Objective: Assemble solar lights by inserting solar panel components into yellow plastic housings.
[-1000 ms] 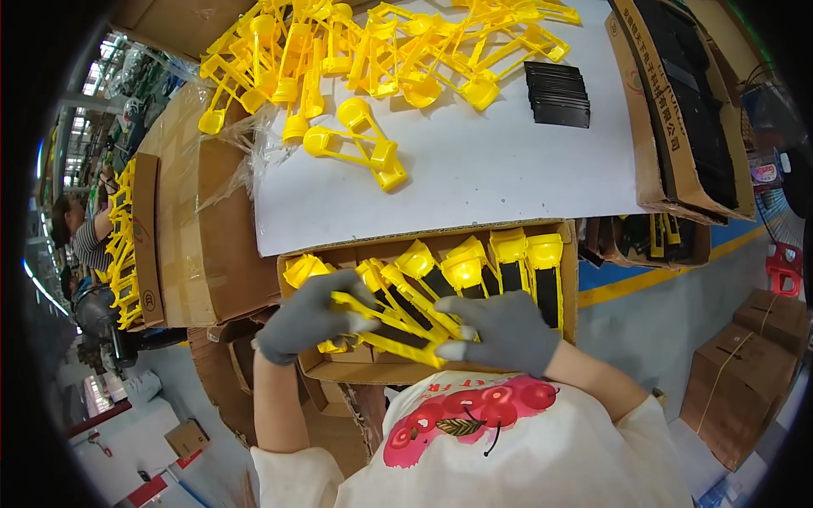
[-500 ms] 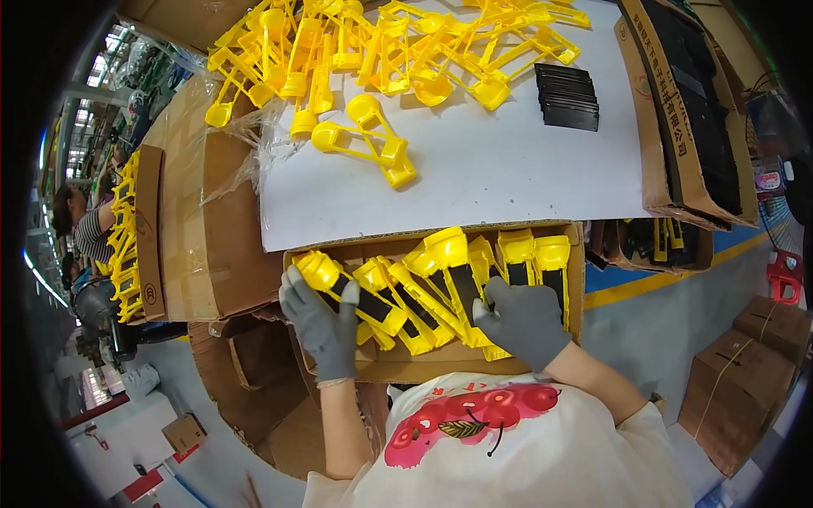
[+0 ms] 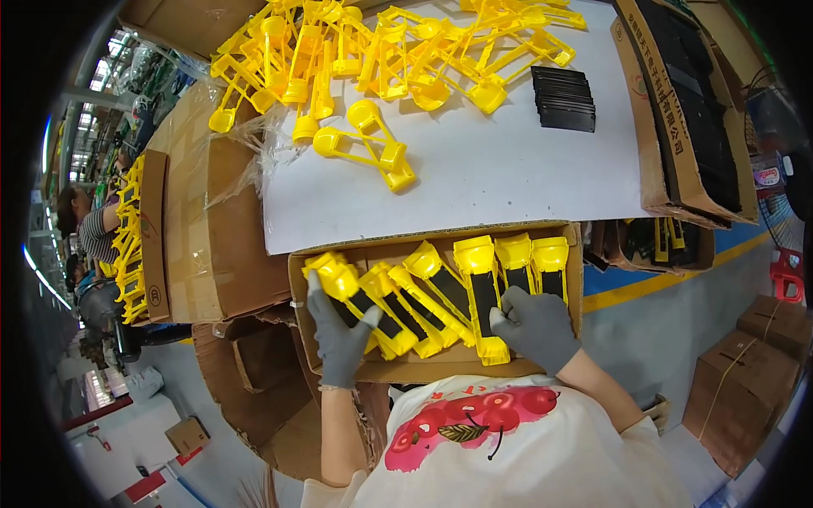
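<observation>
An open cardboard box (image 3: 440,372) in front of me holds a row of yellow plastic frames with black plates set in them. At its left end, my left hand (image 3: 340,339) is closed round the leftmost yellow frame (image 3: 345,284), thumb on one side and fingers on the other. Its top is slightly blurred. My right hand (image 3: 539,332) is curled at the right edge of a nearly straight yellow frame (image 3: 474,254), thumb and forefinger bent against it. Part of that grip is hidden. Grey gloves cover both hands.
Behind the box, a white tabletop (image 3: 474,186) carries a heap of yellow frames (image 3: 339,51) and a stack of black plates (image 3: 564,99). A carton of black parts (image 3: 677,118) stands at right. Large cartons (image 3: 241,237) border the left; a person (image 3: 97,229) is beyond.
The frame beside my right hand has swung from tilted to nearly straight, and that hand has shifted right. My left hand and its frame have moved right and slightly down.
</observation>
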The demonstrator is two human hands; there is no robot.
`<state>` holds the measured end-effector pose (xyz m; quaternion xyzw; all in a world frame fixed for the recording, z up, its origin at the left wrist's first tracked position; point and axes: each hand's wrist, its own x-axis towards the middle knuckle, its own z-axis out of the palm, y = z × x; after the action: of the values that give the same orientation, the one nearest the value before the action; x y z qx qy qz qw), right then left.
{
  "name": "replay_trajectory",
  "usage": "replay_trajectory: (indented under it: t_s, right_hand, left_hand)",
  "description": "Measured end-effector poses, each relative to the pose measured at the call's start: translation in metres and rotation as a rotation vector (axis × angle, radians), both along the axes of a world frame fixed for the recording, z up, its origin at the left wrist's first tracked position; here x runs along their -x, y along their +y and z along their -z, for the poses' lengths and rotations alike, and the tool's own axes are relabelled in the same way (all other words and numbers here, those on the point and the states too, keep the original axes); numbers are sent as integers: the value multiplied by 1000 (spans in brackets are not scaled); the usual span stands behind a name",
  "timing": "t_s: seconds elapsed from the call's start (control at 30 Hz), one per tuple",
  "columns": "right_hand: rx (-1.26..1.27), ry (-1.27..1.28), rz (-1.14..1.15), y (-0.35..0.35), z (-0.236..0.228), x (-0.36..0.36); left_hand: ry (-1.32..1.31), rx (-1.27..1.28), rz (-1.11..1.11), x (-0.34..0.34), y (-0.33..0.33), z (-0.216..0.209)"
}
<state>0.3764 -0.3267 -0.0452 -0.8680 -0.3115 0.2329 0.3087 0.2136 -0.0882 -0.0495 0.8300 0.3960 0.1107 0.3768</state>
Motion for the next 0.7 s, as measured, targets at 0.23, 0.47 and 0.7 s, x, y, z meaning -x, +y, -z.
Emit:
replay_trajectory:
  t_s: [0.23,0.47,0.7]
  right_hand:
    - [-86,38,42,-2,3,-1]
    - [-150,-64,-139,53,-38,0]
    - [-92,34,-418,135,-14,42]
  left_hand:
    - [84,102,149,-28,-40,1]
    - [-406,593,195,-26,-25,-6]
    - [-700,915,-152,14,18,-1]
